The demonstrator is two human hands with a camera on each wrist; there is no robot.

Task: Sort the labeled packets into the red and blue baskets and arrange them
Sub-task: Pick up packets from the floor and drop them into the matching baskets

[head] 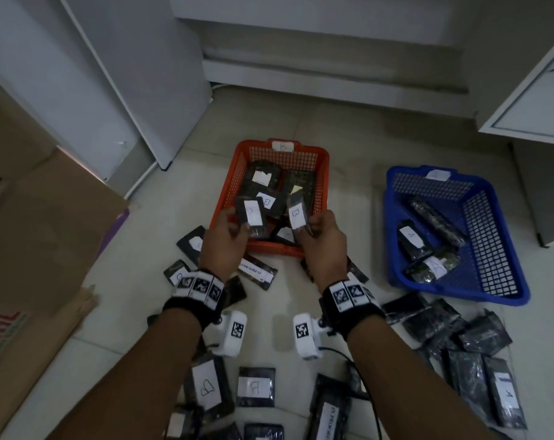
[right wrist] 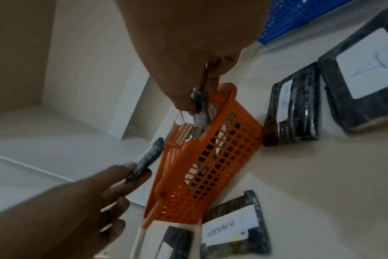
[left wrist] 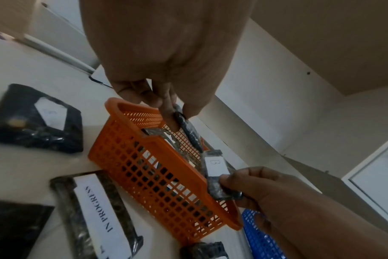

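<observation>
My left hand (head: 234,225) pinches a dark packet with a white label (head: 252,215) over the near edge of the red basket (head: 325,173). My right hand (head: 314,228) pinches another dark packet labelled B (head: 296,214) beside it, also above the basket's near side. Several labelled packets lie inside the red basket. The blue basket (head: 498,249) stands to the right with three packets, two labelled A (head: 410,238). In the left wrist view the left-hand packet (left wrist: 188,129) shows edge-on and the right-hand packet (left wrist: 215,166) shows its label.
Loose dark packets lie on the pale floor: an "IN PROGRESS" one (head: 258,271) below the red basket, a pile (head: 460,344) at the right, more near my forearms (head: 256,387). Cardboard (head: 40,233) lies at the left, white cabinets behind and at the right (head: 530,100).
</observation>
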